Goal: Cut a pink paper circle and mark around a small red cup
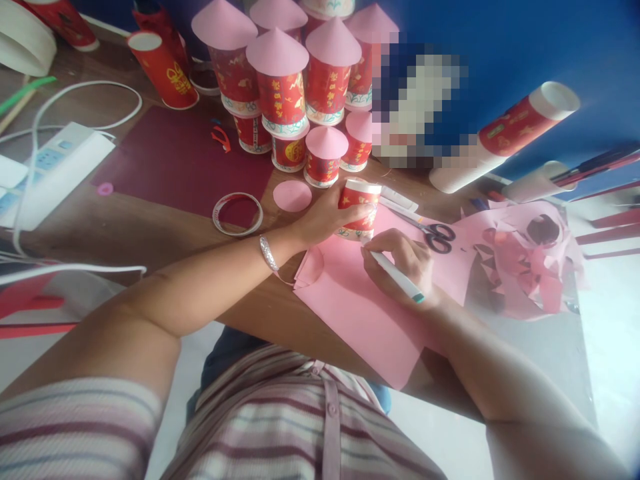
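Note:
My left hand [327,217] is wrapped round a short paper cup [361,200] covered in red patterned paper, with white bands at its top and bottom. Green and yellowish marks show on the lower white band. In my right hand [403,260] is a white marker [395,275] with a green end, its tip close to the cup's lower rim; whether it touches I cannot tell. Under both hands lies pink paper [370,320]. A pink paper disc [293,196] rests beside my left wrist, and scissors [437,237] lie just beyond my right hand.
Several red cups with pink cone tops [277,87] stand stacked at the back. Pink paper scraps [530,260] are heaped at right. A tape roll [237,214] and a dark red sheet [185,163] lie at left, near a white power strip [60,177]. A cardboard tube [505,137] leans back right.

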Tool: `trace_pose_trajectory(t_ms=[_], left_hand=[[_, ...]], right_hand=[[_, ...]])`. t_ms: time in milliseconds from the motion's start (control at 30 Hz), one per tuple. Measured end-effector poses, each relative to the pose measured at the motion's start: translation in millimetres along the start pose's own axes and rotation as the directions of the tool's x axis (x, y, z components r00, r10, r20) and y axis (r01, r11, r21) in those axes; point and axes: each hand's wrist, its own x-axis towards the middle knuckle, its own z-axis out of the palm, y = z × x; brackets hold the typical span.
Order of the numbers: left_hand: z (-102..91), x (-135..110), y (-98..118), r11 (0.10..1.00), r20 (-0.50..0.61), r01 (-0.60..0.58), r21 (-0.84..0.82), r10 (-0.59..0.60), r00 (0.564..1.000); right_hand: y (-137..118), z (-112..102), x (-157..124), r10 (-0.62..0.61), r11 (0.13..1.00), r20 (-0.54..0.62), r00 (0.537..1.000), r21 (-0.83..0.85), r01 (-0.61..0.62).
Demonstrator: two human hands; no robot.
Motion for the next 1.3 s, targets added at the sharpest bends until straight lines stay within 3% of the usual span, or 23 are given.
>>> trace_pose_trajectory(t_ms=[500, 1300], left_hand=[[-0.1, -0.1, -1.0, 1.0, 0.008, -0.004, -0.004, 0.004, 1.0], [-1.1, 0.7, -4.4, 1.0, 0.017, 0.0, -0.003, 0.0, 1.0]], right_hand=[[0.2, 0.1, 0.3, -0.013, 1.0, 0.006, 1.0, 0.024, 0.013], [-4.7, 2.6, -0.6, 0.108, 0.985, 0.044, 0.993, 0.128, -0.113]])
